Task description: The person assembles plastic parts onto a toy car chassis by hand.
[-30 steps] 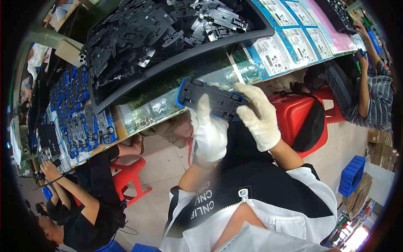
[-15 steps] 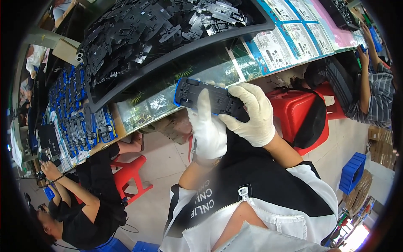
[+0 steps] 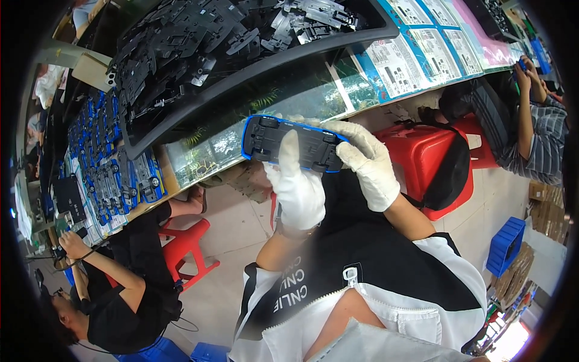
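Note:
A blue toy car (image 3: 307,146) is held bottom up over the table's near edge, its black chassis facing me and a blue rim showing around it. My left hand (image 3: 297,193), in a white glove, grips it from below with the thumb laid across the chassis. At the car's right end is my right hand (image 3: 371,163), also gloved, its thumb and fingers closed around that end. The fingers behind the car are mostly hidden.
A large black tray (image 3: 265,71) heaped with black chassis parts (image 3: 199,36) fills the far table. Several blue toy cars (image 3: 114,163) lie at left. Printed sheets (image 3: 398,63) cover the right side. Red stools (image 3: 416,163) stand below; a co-worker sits at each side.
The car has shifted slightly left and turned flatter toward me. Its blue rim now shows at the right end, where my right hand has drawn back a little to the right.

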Motion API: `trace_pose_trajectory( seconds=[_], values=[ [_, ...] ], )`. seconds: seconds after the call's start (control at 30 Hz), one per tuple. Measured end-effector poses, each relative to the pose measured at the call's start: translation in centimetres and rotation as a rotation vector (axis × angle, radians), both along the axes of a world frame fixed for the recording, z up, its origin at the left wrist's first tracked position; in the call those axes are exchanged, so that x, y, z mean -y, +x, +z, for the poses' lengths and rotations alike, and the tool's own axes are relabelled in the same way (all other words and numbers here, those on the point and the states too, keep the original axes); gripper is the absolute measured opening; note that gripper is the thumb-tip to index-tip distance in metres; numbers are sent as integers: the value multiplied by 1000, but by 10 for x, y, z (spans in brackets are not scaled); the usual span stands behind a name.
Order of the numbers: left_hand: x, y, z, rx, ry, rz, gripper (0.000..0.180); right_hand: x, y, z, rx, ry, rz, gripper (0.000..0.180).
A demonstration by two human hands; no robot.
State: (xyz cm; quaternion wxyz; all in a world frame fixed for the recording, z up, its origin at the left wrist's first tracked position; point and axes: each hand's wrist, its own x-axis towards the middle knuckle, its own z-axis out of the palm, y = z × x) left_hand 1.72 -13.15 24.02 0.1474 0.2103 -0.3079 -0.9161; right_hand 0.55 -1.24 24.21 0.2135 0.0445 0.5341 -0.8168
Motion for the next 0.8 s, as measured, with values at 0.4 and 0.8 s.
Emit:
trace_pose_trajectory(
  seconds=[0.4, 0.8],
  values=[
    [4, 7, -7, -144, -105, -60, 37, 2, 5, -7, -138, -89, -26, 36],
    [17, 7, -8, -18, -56, -39, 36, 14, 5, -10, -100, 5, 30, 39]
  ],
)
